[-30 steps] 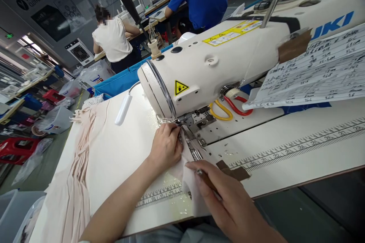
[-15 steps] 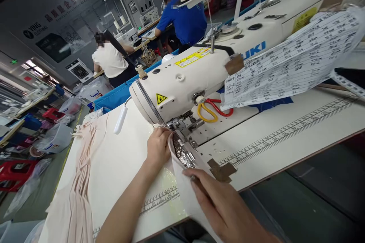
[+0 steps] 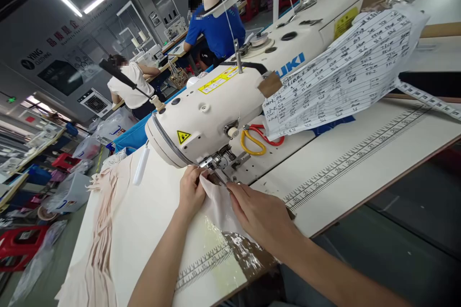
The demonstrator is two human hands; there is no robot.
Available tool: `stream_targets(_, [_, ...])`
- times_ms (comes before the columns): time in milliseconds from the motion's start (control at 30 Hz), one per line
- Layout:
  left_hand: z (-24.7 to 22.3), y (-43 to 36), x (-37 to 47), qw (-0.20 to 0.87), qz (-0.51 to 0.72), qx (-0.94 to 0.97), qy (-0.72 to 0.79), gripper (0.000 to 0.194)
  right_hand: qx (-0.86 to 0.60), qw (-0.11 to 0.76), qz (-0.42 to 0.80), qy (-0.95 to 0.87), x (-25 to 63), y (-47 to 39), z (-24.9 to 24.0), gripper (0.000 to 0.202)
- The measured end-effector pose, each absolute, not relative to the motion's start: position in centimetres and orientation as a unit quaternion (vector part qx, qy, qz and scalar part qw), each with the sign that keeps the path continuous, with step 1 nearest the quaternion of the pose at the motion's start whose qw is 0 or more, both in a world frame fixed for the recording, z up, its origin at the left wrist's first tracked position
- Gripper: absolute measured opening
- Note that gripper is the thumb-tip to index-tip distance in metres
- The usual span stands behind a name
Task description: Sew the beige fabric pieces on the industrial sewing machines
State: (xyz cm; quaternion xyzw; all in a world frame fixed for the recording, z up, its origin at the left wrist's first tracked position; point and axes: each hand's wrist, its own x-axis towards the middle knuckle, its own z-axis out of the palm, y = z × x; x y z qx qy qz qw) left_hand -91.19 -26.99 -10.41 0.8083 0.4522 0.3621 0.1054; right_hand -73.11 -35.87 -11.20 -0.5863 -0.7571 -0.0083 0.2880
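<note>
A white sewing machine [image 3: 216, 100] stands on the white table. My left hand [image 3: 192, 192] pinches the edge of a pale fabric piece [image 3: 221, 208] just below the needle area. My right hand [image 3: 261, 216] grips the same fabric on its right side, close to the presser foot [image 3: 218, 172]. A dark, thin tool handle seems to show at its fingers, too small to make out. The fabric hangs between both hands over brown tape and the table's front part.
Pale pink fabric strips [image 3: 101, 240] lie at the left of the table. Yellow and red scissors [image 3: 254, 140] rest beside the machine head. A handwritten sheet [image 3: 334, 76] leans on the machine. Two people sit at machines beyond.
My right hand has moved up and forward towards the presser foot, taking the fabric with it. More brown tape shows at the table's front edge. The whole view has shifted slightly.
</note>
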Motion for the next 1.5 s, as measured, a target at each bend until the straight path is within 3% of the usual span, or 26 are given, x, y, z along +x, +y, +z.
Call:
stream_targets(400, [-10.48, -26.78, -91.25, 0.104, 0.343, 0.808, 0.467, 0.023, -0.604, 0.270, -0.010, -0.750, -73.35, -35.44, -11.00, 0.018])
stream_targets(1067, [-11.03, -26.55, -91.61, -0.022, 0.279, 0.861, 0.425, 0.017, -0.606, 0.214, 0.034, -0.765, -73.45, -35.44, -10.79, 0.033])
stream_targets(1500, [-10.33, -26.32, -91.49, -0.053, 0.286, 0.865, 0.408, 0.012, -0.601, 0.272, 0.008, -0.752, -73.40, -35.77, -11.26, 0.027])
